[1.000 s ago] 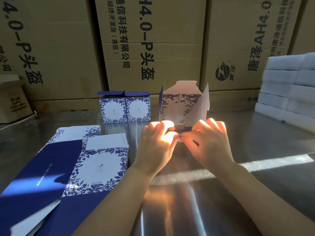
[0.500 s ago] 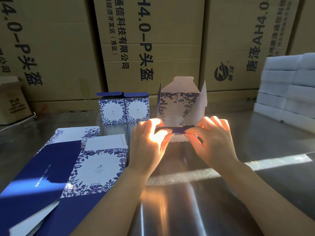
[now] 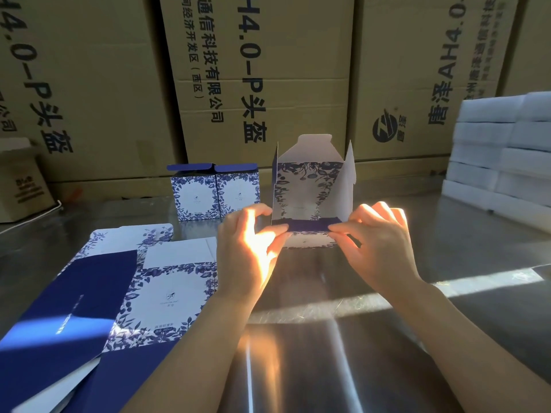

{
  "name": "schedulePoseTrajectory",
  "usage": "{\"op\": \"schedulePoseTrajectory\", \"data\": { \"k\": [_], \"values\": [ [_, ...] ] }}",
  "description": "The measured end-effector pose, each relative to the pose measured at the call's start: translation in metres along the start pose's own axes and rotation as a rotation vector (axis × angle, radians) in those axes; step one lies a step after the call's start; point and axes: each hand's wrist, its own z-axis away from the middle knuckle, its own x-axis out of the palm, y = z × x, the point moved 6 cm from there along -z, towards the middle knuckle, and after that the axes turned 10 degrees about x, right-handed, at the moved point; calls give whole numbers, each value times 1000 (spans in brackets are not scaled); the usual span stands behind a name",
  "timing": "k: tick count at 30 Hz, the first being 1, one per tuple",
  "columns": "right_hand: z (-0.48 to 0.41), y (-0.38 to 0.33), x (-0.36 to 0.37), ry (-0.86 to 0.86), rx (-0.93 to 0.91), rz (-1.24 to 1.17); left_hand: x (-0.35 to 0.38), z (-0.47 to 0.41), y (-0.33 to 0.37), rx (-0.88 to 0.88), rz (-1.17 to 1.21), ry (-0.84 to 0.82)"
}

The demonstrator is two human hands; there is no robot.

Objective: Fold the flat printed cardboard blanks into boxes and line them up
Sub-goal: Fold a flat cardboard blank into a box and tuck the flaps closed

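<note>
A half-folded blue-and-white floral box point(image 3: 310, 186) stands upright at the table's middle, its top flaps open and pointing up. My left hand point(image 3: 247, 245) pinches its near left corner and my right hand point(image 3: 378, 236) pinches its near right corner, both on the dark blue front flap point(image 3: 308, 225). Two finished boxes point(image 3: 214, 192) stand side by side behind and to the left, touching each other. A pile of flat printed blanks point(image 3: 161, 293) lies at the left, blue and floral sides up.
Large brown shipping cartons point(image 3: 262, 79) form a wall along the table's far edge. White foam blocks point(image 3: 501, 150) are stacked at the right. A small carton point(image 3: 21, 186) sits at far left. The metal table point(image 3: 328, 353) carries a bright strip of sunlight.
The box has been lifted slightly and tipped more upright, and my hands have spread from its centre out to the two near corners of the blue flap.
</note>
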Motion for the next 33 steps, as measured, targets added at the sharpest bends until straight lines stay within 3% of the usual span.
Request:
{"op": "schedulePoseTrajectory", "data": {
  "k": [17,21,23,27,30,33],
  "values": [
    [1,15,-2,20,86,100,-5,0,0,-22,84,34],
    [0,12,-1,35,90,85,-6,-1,8,81,59,13],
    [1,17,0,0,219,-54,-6,0,7,97,81,30],
    [8,39,18,-144,722,-606,-2,1,8,87,175,37],
    [17,43,39,-276,1077,-1043,-1,1,13,185,140,20],
    [22,45,47,-344,1210,-1151,-1,1,13,214,97,22]
  ]
}}
